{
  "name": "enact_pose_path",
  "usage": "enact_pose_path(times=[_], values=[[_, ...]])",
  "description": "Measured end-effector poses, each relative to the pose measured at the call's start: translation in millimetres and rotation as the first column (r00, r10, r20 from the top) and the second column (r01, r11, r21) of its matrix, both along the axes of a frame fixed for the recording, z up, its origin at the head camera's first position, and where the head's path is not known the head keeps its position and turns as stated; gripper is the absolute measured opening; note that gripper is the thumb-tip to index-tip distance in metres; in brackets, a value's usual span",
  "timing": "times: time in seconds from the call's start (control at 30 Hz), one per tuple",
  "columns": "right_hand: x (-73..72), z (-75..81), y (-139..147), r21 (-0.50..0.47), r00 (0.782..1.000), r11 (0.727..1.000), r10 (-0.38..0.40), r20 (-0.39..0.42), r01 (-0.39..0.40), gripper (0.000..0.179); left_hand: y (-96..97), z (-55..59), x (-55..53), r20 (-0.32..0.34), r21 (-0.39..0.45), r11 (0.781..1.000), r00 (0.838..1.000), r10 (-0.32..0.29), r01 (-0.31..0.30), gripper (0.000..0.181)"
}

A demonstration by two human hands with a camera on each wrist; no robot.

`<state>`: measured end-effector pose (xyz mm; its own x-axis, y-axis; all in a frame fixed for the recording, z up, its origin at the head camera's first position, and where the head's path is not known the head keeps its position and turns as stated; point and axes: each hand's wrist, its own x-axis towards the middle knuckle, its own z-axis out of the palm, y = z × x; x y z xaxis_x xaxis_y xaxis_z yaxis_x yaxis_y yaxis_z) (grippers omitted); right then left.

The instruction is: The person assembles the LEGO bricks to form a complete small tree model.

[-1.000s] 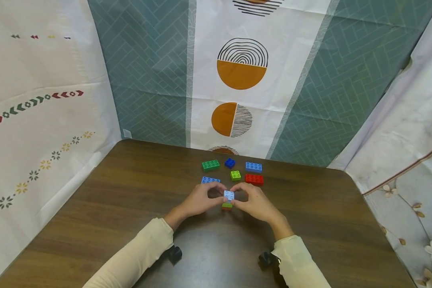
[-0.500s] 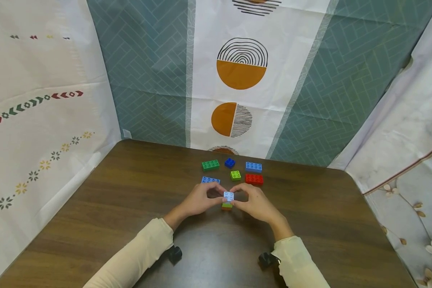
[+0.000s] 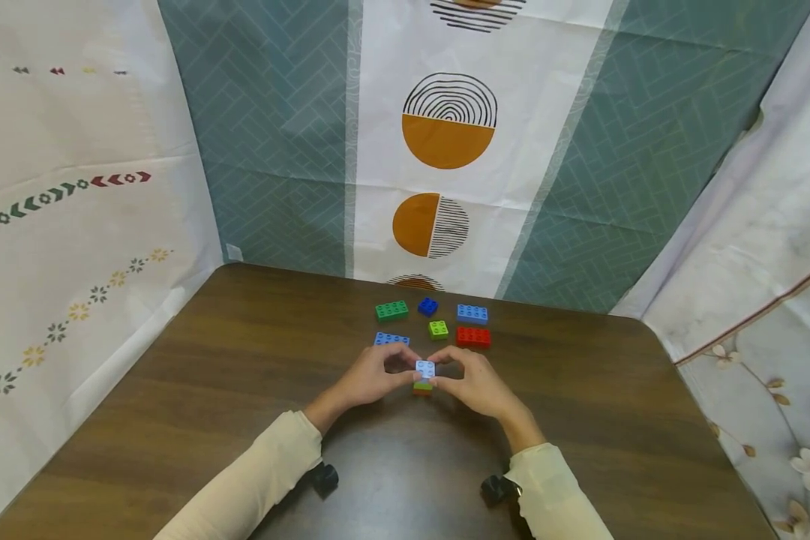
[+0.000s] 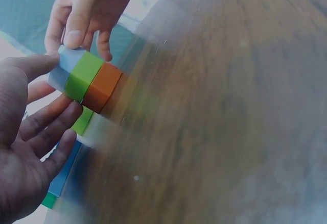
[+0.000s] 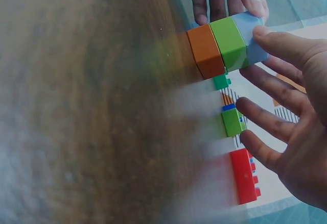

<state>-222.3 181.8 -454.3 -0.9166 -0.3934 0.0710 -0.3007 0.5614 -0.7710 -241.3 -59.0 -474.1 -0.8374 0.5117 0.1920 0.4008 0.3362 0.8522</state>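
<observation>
The pale-blue plastic cube point(image 3: 425, 367), atop a lime-green plastic cube point(image 5: 228, 43) and an orange plastic cube point(image 5: 206, 51), is pinched at nine and three o'clock by left hand point(image 3: 372, 376) and right hand point(image 3: 477, 380), probably for steadiness. Contact with the brown wood-grain worktop point(image 3: 243, 352) is blurred; towards eleven, a blue oblong plastic block point(image 3: 391, 339) is part-hidden.
</observation>
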Motion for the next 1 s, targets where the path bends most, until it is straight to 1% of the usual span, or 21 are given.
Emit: enact_pose_path(times=[0.17,0.27,0.37,0.4,0.43,0.5,0.63,0.7,0.77,0.87,1.0], values=[[-0.1,-0.3,-1.2,-0.005,1.000,1.000,0.002,0.003,-0.002,0.027,-1.9,-1.0,-0.9,0.001,-0.016,1.000,1.000,0.011,-0.011,0.021],[0.9,0.5,-1.6,-0.001,1.000,1.000,-0.011,0.013,0.011,0.028,-2.9,-1.5,-1.8,-0.003,-0.020,1.000,1.000,-0.001,0.000,0.022],[2.3,1.3,-1.6,0.009,1.000,1.000,-0.022,0.017,0.022,0.029,-4.8,-2.9,-4.2,-0.017,-0.017,1.000,1.000,-0.002,0.001,0.026],[2.7,1.6,-1.7,0.014,1.000,1.000,-0.024,0.016,0.024,0.029,-5.8,-3.5,-5.5,-0.029,-0.012,1.000,1.000,0.007,-0.008,0.028],[3.0,1.6,-1.5,0.020,1.000,0.999,-0.026,0.013,0.026,0.029,-7.0,-3.9,-7.2,-0.046,-0.008,1.000,0.999,0.026,-0.026,0.028],[3.0,1.7,-1.6,0.031,1.000,0.999,-0.026,0.007,0.026,0.029,-10.8,-4.3,-11.0,-0.084,-0.005,0.996,0.993,0.086,-0.087,0.028],[2.5,3.3,-2.9,0.048,0.999,0.998,-0.034,0.013,0.033,0.030,-22.0,-2.6,-20.4,-0.150,-0.008,0.976,0.965,0.215,-0.218,0.027],[2.3,4.4,-4.0,0.050,0.999,0.998,-0.037,0.018,0.036,0.030,-28.0,-2.6,-24.9,-0.163,-0.022,0.967,0.955,0.248,-0.255,0.028],[2.0,4.7,-5.0,0.051,0.999,0.998,-0.036,0.019,0.035,0.030,-32.9,-3.3,-28.4,-0.160,-0.039,0.962,0.952,0.262,-0.272,0.029],[2.8,5.1,-5.9,0.048,0.999,0.998,-0.034,0.033,0.033,0.030,-37.2,-5.7,-32.2,-0.137,-0.059,0.961,0.956,0.259,-0.269,0.033],[4.9,4.5,-5.9,0.049,0.998,0.998,-0.039,0.041,0.037,0.031,-38.0,-8.2,-37.1,-0.090,-0.094,0.969,0.971,0.221,-0.229,0.040]])
